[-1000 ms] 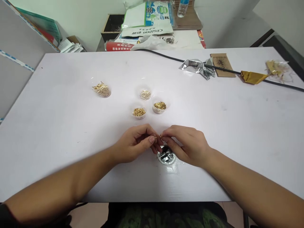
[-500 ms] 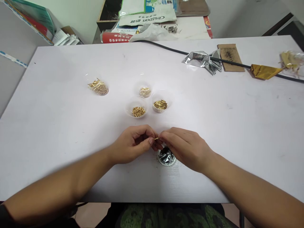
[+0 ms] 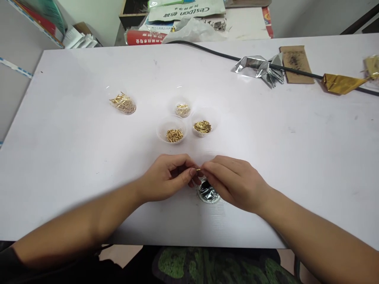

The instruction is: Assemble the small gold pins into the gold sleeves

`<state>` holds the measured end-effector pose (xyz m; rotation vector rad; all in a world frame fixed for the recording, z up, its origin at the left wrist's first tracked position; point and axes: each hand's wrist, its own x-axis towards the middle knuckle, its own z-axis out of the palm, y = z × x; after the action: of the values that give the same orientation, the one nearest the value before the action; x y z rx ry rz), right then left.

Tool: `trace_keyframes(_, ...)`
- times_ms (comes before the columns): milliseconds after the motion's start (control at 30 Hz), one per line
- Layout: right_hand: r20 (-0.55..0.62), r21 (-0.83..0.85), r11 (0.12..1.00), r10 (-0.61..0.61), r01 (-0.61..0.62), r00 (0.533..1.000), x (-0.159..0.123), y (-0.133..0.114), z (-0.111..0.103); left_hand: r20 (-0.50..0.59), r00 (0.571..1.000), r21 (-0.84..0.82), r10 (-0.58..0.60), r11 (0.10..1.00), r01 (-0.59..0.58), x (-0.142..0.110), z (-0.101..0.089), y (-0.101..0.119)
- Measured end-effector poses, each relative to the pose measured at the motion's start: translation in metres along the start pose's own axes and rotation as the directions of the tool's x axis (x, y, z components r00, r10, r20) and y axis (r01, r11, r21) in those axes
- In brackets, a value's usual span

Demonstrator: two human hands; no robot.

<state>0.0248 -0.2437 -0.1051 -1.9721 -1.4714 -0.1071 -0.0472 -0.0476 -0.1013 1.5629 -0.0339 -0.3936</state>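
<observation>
Between the fingertips of both hands shows a small gold-coloured metal pin (image 3: 198,170). My left hand (image 3: 171,175) pinches its left end with thumb and finger. My right hand (image 3: 235,179) is closed at its other end, palm down. Just below the fingertips stands a round container lined with silvery foil (image 3: 209,193), partly covered by my right hand. Beyond the hands are clear cups of small gold parts: one cup of short pieces (image 3: 172,140) at the left, another (image 3: 203,134) at the right, and a smaller cup (image 3: 182,112) behind them.
Farther left lies a clear container of long gold pins (image 3: 123,104). A black cable (image 3: 214,53) crosses the table's back, with silver foil (image 3: 254,67), a cardboard piece (image 3: 299,65) and a gold wrapper (image 3: 343,84) along it. Papers and bags (image 3: 189,14) are piled behind the table.
The view has shifted slightly. Both hands stay together over the foil-lined container, and less of the gold pin shows between the fingertips now.
</observation>
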Motion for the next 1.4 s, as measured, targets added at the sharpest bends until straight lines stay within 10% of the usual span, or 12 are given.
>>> trace_keyframes(633,-0.004,0.180,0.981,0.079,-0.077,0.997,0.0001,0.0030,-0.0018,0.005,0.994,0.227,0.110,0.968,-0.108,-0.0014,-0.0022,-0.0027)
trace_keyframes(1400,0.037,0.209,0.955,0.209,-0.212,0.977,-0.0008,-0.0024,-0.0010,0.028,0.995,0.076,0.097,0.992,-0.099,0.0013,-0.0010,-0.0069)
